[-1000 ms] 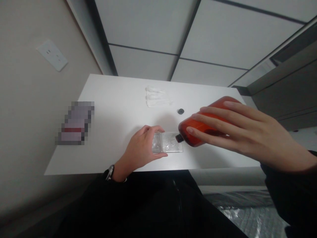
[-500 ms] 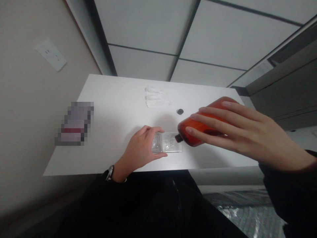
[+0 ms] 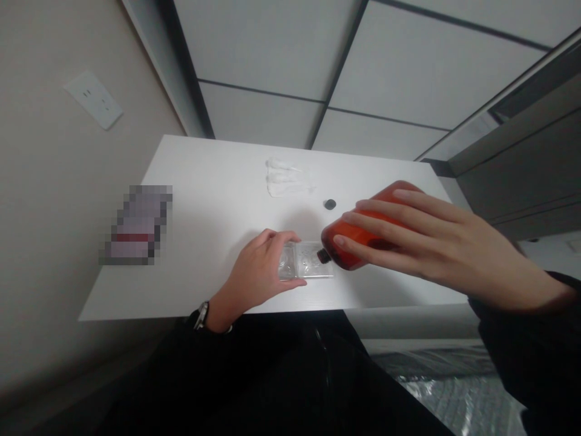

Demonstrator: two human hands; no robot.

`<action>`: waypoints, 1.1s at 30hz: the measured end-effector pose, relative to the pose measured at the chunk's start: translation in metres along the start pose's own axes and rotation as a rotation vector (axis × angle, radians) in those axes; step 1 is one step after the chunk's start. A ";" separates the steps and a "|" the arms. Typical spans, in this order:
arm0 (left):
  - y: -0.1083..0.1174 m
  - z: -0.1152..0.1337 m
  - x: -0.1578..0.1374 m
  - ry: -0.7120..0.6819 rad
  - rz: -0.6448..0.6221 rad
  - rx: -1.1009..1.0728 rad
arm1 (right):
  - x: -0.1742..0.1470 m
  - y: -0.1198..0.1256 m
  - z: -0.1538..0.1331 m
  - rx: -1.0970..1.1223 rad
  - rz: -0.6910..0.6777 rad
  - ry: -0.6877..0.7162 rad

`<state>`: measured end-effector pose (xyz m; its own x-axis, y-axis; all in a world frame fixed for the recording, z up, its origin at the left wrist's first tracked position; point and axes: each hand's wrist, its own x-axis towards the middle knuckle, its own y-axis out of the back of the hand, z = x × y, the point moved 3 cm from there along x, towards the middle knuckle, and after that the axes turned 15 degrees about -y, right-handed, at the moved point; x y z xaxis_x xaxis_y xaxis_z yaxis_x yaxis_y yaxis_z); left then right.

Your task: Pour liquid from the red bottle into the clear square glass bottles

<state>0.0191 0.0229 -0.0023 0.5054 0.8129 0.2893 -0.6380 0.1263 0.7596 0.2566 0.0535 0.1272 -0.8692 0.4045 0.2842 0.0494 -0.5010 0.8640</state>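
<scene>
My left hand (image 3: 263, 266) grips a clear plastic box (image 3: 313, 261) by its left end, thumb along the near side and fingers on the far side. The box lies on the white table, with a divider between two compartments. In my right hand (image 3: 436, 242) is an amber-red bottle (image 3: 342, 242), tilted so that its dark, uncapped neck points down and left over the box's right compartment. Whether liquid is leaving the neck, I cannot tell. A small black cap (image 3: 330, 204) rests on the table beyond the bottle.
Several thin white items (image 3: 288, 177), perhaps in wrapping, lie toward the back of the white table (image 3: 204, 194). A blurred-out purplish object (image 3: 138, 224) is at its left edge. Beside the table is a wall with a socket plate (image 3: 94, 100); panels (image 3: 263, 112) stand behind.
The bottle in my right hand has shifted slightly left and tips a little more over the box. My left hand and the box stay in place.
</scene>
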 end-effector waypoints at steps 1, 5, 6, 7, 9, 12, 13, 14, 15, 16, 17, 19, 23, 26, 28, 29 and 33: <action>0.000 0.000 0.000 -0.002 -0.002 0.003 | 0.001 -0.001 0.000 0.002 -0.004 0.004; 0.000 0.001 0.001 -0.002 -0.020 0.009 | 0.003 -0.004 -0.002 0.008 -0.029 0.017; 0.000 0.001 0.001 0.002 -0.024 0.008 | 0.003 -0.004 -0.002 0.020 -0.030 0.015; 0.000 0.002 0.001 0.007 -0.026 0.007 | 0.005 -0.004 -0.002 0.035 -0.029 0.011; 0.000 0.002 0.001 0.014 -0.025 0.004 | 0.008 -0.001 -0.002 0.057 -0.024 0.004; 0.000 0.001 0.001 0.013 -0.017 0.003 | 0.015 0.003 -0.002 0.051 -0.053 0.009; 0.000 0.001 0.001 0.010 -0.015 0.003 | 0.017 0.005 -0.002 0.051 -0.064 0.016; 0.000 0.001 0.001 0.007 -0.013 0.005 | 0.019 0.006 -0.002 0.055 -0.076 0.022; 0.000 0.001 0.001 0.003 -0.011 0.007 | 0.021 0.007 -0.002 0.062 -0.086 0.025; -0.001 0.001 0.001 0.001 -0.011 0.010 | 0.022 0.008 -0.002 0.073 -0.088 0.027; -0.001 0.001 0.001 -0.002 -0.012 0.013 | 0.024 0.009 -0.002 0.080 -0.090 0.028; -0.002 0.001 0.000 -0.008 -0.014 0.018 | 0.026 0.011 -0.003 0.075 -0.091 0.037; -0.002 0.001 -0.001 -0.023 -0.008 0.038 | 0.032 0.015 -0.006 -0.055 -0.092 0.112; -0.002 0.001 -0.001 -0.016 -0.008 0.048 | 0.037 0.017 -0.010 -0.148 -0.099 0.163; -0.001 0.001 0.000 -0.009 -0.014 0.043 | 0.040 0.018 -0.012 -0.174 -0.110 0.174; -0.001 0.002 0.001 -0.007 -0.016 0.039 | 0.042 0.019 -0.013 -0.182 -0.123 0.173; -0.001 0.003 0.002 -0.001 -0.018 0.043 | 0.047 0.020 -0.017 -0.202 -0.192 0.168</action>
<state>0.0220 0.0229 -0.0005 0.5170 0.8103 0.2758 -0.6031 0.1162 0.7891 0.2086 0.0488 0.1508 -0.9231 0.3829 0.0364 -0.2078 -0.5761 0.7905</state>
